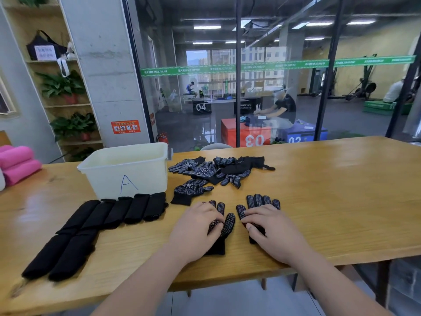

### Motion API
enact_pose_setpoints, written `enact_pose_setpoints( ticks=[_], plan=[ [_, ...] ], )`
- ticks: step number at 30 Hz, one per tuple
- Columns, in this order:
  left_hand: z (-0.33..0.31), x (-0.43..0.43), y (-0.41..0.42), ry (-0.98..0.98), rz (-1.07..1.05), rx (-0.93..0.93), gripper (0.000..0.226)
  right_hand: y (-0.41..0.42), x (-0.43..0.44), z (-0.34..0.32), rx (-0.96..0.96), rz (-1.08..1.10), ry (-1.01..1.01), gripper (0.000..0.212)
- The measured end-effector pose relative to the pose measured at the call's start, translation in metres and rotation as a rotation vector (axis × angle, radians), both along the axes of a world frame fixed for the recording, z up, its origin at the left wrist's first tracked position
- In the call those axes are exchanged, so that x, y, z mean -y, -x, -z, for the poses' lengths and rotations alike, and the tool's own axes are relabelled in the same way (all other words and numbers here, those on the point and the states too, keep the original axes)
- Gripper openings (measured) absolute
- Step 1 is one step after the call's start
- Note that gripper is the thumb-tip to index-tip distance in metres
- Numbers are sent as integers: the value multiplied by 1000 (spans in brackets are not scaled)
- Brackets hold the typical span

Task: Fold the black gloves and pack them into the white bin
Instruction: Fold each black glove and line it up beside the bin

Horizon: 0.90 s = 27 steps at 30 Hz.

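On the tabletop (319, 190), my left hand (196, 226) presses the left glove (229, 222); my right hand (271, 229) pinches the right glove (259, 200).

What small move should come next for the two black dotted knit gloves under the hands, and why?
Probably lay the right black dotted glove over the left dotted glove: both lie flat, apart, under the right hand and left hand, unfolded, unlike the folded black gloves nearby.
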<state>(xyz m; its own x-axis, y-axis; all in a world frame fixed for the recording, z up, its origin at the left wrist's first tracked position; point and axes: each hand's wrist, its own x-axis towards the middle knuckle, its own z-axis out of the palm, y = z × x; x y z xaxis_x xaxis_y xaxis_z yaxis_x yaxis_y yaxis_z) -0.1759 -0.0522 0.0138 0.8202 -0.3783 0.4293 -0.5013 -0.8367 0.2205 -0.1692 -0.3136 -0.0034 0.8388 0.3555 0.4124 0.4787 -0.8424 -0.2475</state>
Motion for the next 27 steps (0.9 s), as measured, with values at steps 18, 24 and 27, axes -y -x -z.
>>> enact_pose_setpoints(
  ticks=[18,24,27],
  plan=[
    [-11,-14,12,236,-181,-185,7,1,0,-1,-6,11,-15,34],
    [-36,17,-6,700,-174,-210,9,-2,6,-3,-56,-27,-290,51],
    [-29,44,-15,625,-96,-299,7,-3,11,-3,-132,-67,-310,50]
  ],
)
